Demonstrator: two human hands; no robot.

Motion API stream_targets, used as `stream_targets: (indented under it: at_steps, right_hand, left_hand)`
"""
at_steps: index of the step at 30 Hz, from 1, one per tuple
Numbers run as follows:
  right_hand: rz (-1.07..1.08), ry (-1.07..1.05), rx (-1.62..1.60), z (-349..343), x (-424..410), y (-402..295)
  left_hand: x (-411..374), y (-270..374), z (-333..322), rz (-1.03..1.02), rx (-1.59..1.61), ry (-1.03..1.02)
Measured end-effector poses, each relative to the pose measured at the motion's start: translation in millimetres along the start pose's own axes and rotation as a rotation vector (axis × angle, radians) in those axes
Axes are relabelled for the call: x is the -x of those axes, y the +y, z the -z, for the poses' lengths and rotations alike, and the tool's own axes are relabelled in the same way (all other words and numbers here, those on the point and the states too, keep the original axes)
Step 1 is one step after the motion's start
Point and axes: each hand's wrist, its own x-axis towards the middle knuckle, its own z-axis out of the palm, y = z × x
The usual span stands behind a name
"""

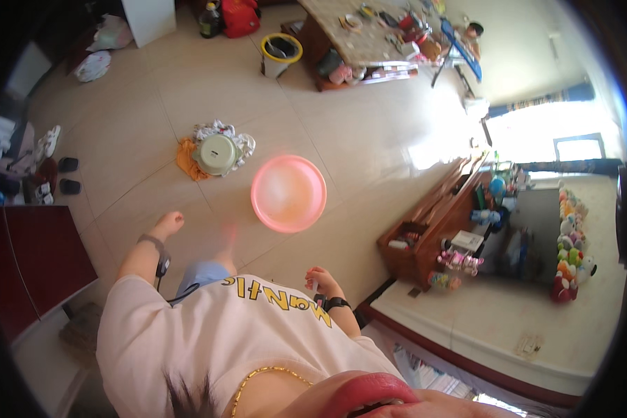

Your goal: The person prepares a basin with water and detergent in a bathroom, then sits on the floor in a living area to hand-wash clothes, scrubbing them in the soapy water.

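In the head view, my left hand [171, 223] is over the tiled floor with its fingers curled and nothing visible in them. My right hand [323, 279] is close to my body, partly curled. A small pale strip shows at its fingers; I cannot tell whether it is held. Beyond my hands a pink plastic basin [288, 193] stands on the floor, with cloudy, foamy-looking liquid inside. Left of it, a pale green basin [217, 154] rests among an orange cloth [189, 161] and white patterned cloths [245, 143]. Neither hand touches a basin.
A yellow-rimmed bin [281, 52] stands by a cluttered table [355, 36]. A person [473, 34] is beyond it. Wooden furniture [423, 230] is at right, dark red furniture [47, 261] at left. Slippers [69, 175] and shoes [47, 143] lie on the left floor.
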Motion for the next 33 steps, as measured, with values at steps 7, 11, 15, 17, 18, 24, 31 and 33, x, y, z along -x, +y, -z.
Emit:
stream_targets:
  at_steps: [7, 11, 15, 17, 18, 24, 31, 33]
  right_hand:
    - [0.016, -0.036, 0.275, -6, -11, 43]
    - [0.064, -0.009, 0.402, -4, 25, 96]
    - [0.068, 0.386, 0.684, 91, 59, 179]
    - [-0.074, 0.668, 0.378, 124, 90, 227]
    - [-0.069, 0.588, 0.705, 127, 117, 238]
    - [-0.096, 0.559, 0.562, 154, 24, 306]
    - [0.701, -0.037, 2.042, 7, 16, 272]
    - [0.459, 0.072, 1.658, -96, 54, 244]
  left_hand:
    - [146, -25, -30, 0.271, -0.011, -0.072]
    - [211, -80, -66, 0.238, -0.135, -0.201]
    - [240, -58, -91, 0.079, -0.244, -0.239]
    - [239, -45, -104, 0.039, -0.072, -0.170]
    - [252, -38, -102, 0.044, -0.020, -0.146]
    - [356, -135, -95, -0.167, -0.286, 0.104]
    - [521, -140, -66, 0.180, 0.052, 0.103]
    - [594, -174, -76, 0.297, 0.087, 0.159]
